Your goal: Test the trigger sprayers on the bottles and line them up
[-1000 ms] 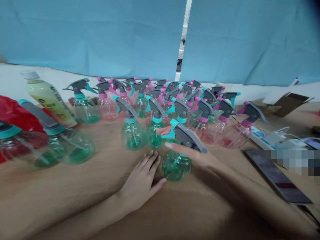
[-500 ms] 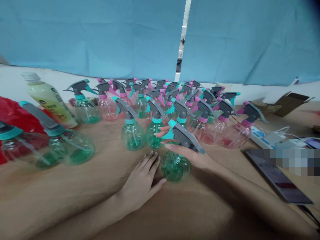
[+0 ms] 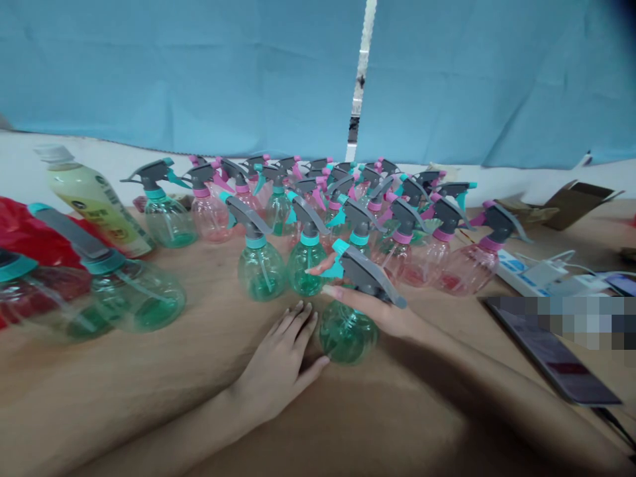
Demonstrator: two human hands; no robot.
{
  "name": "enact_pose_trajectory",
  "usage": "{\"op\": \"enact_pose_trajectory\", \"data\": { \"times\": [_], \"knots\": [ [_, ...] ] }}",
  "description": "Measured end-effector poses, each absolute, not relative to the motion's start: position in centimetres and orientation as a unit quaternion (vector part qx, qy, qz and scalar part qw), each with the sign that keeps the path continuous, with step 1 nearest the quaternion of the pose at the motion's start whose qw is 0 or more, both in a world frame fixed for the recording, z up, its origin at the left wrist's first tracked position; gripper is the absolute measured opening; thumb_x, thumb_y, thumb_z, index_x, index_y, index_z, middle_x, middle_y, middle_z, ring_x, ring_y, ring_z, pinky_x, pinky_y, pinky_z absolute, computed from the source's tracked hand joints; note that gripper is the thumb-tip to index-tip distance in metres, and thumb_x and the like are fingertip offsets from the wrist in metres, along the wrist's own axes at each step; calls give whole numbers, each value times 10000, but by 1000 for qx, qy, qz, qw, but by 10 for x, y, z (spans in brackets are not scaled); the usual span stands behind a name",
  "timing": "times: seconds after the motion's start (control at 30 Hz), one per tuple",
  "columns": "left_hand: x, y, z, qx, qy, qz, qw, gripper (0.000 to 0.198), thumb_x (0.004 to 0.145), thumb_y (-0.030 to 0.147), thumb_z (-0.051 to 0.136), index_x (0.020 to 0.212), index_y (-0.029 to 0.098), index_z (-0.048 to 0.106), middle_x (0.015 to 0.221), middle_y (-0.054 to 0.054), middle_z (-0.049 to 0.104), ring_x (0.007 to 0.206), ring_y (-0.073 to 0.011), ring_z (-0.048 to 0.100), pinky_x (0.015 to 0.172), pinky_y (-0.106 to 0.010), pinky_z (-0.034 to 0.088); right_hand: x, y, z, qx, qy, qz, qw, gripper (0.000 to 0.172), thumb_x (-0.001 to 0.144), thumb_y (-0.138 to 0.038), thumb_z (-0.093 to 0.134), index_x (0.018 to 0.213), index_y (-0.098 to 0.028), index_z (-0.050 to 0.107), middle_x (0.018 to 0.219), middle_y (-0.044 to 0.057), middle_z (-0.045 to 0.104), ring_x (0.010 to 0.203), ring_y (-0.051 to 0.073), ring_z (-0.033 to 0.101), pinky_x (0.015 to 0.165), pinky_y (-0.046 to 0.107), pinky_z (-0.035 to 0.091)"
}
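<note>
Near the middle of the worktop (image 3: 209,351), the right hand (image 3: 387,310) holds a green spray bottle (image 3: 348,339) by its neck, the thumb on the near side and the fingers reaching round the far side. The bottle stands upright, its grey lever (image 3: 370,273) pointing right above the hand and its teal nozzle (image 3: 340,248) pointing left. The left hand (image 3: 278,361) is open, lying palm down with the fingers stretched forward, its thumb tip just beside the foot of that bottle; it grips nothing. Just beyond the hands stand two more teal-collared bottles (image 3: 262,275), and behind them a crowd of others with teal or pink fittings, the pink bottles (image 3: 470,268) reaching to the right. On the left are a near pair of teal-topped sprayers (image 3: 142,301), a drink bottle (image 3: 97,205) with a white cap, and a red bag (image 3: 37,232). On the right lie a dark phone (image 3: 549,351), a power strip (image 3: 519,273) with chargers and, farther off, an open cardboard box (image 3: 579,205). A blue cloth (image 3: 199,73) hangs across the far side.
</note>
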State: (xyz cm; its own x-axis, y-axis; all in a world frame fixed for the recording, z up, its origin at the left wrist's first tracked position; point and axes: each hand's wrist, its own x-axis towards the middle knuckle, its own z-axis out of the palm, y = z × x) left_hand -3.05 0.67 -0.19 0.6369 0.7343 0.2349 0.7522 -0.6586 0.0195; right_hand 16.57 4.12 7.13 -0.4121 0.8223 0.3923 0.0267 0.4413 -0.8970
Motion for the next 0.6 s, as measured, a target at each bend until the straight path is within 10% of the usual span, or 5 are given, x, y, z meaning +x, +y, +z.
{"op": "enact_pose_trajectory", "data": {
  "times": [0.6],
  "knots": [
    [-30, 8, -3, -903, -411, -115, 47, 627, 943, 518, 402, 1340, 34, 435, 1399, -187, 436, 1316, -298, 365, 1064, -462, 322, 161, 42, 70, -353, -721, 330, 496, 239, 856, -434, 543, 804, -207, 597, 643, -18, 560, 661, 135, 562, 616, 271, 443]
  ]
}}
